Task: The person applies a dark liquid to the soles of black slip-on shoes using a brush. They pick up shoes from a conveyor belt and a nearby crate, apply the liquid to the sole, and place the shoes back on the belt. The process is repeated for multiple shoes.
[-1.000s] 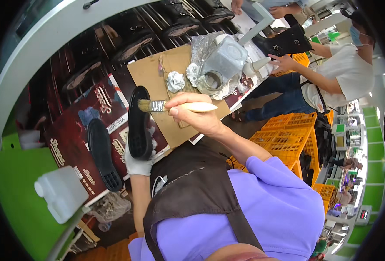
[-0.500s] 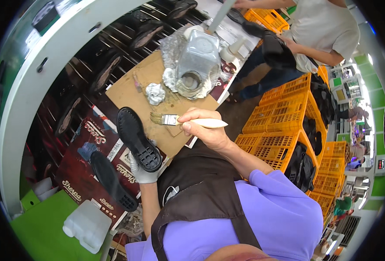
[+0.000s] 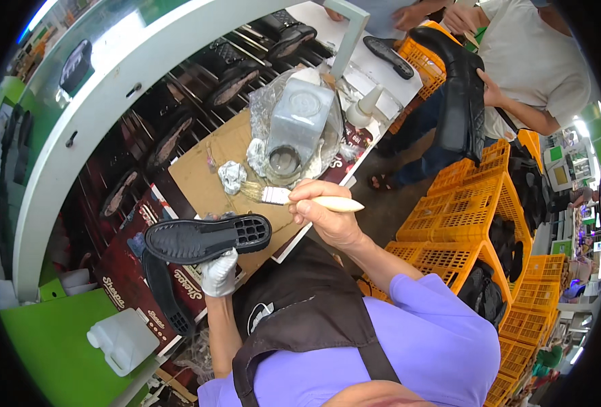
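My left hand (image 3: pixel 219 273), in a white glove, is closed on a black shoe sole (image 3: pixel 198 237) held level, its heel with the square hollows toward the right. My bare right hand (image 3: pixel 324 214) grips a paintbrush (image 3: pixel 273 195) by its pale wooden handle, bristles pointing left above the cardboard. Beyond the bristles lies a crumpled whitish wad (image 3: pixel 232 176). A clear plastic jug (image 3: pixel 304 112) with a cut opening lies on its side, wrapped in clear film and whitish scraps. A second black sole (image 3: pixel 164 288) lies below the held one on the printed dark red cardboard (image 3: pixel 127 278).
Black shoe parts sit on the roller rack (image 3: pixel 198 95) behind a curved grey frame (image 3: pixel 97 102). A white bottle (image 3: pixel 365 107) stands beyond the jug. Orange crates (image 3: pixel 449 230) are stacked at right. A person (image 3: pixel 517 61) there holds a black boot (image 3: pixel 456 95). A white jerrycan (image 3: pixel 124 339) lies lower left.
My left hand has turned the sole from upright to level and moved slightly left. The brush has shifted slightly right. The nearby person's boot has come further into view.
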### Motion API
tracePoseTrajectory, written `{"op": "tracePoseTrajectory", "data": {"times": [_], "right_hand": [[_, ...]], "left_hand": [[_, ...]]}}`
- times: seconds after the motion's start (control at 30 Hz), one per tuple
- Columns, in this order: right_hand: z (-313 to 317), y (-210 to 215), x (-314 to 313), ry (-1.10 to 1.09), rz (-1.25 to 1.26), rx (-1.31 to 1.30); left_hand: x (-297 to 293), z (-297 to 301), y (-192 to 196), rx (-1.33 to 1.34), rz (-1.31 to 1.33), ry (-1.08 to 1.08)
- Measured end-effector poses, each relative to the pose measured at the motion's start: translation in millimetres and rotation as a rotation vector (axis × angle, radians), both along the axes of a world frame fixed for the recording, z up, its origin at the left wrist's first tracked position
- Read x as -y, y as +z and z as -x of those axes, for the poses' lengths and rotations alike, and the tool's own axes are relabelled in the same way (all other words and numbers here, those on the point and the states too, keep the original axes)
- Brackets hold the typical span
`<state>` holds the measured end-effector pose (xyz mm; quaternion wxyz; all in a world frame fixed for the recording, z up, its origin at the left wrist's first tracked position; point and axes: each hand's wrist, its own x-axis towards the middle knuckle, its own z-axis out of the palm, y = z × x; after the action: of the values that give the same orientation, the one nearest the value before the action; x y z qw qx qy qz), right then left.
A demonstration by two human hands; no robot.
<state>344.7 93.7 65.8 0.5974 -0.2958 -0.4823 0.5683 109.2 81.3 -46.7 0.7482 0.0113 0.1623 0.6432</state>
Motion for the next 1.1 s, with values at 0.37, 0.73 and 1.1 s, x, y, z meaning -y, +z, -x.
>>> {"op": "tracePoseTrajectory", "data": {"times": [0.37, 0.73, 1.1], "right_hand": [[-27.9, -2.0, 17.9, -0.213, 0.0, -0.141], [2.2, 3.0, 11.2, -0.138, -0.096, -0.064], [44.8, 35.1, -3.2, -0.109, -0.579, 0.78]], "left_hand": [[-24.5, -19.5, 48.9, -0.401, -0.257, -0.092], [-17.6, -3.9, 89.0, -1.381, -0.534, 0.034], [-14.6, -2.0, 82.8, -1.991, -0.742, 0.381]]}}
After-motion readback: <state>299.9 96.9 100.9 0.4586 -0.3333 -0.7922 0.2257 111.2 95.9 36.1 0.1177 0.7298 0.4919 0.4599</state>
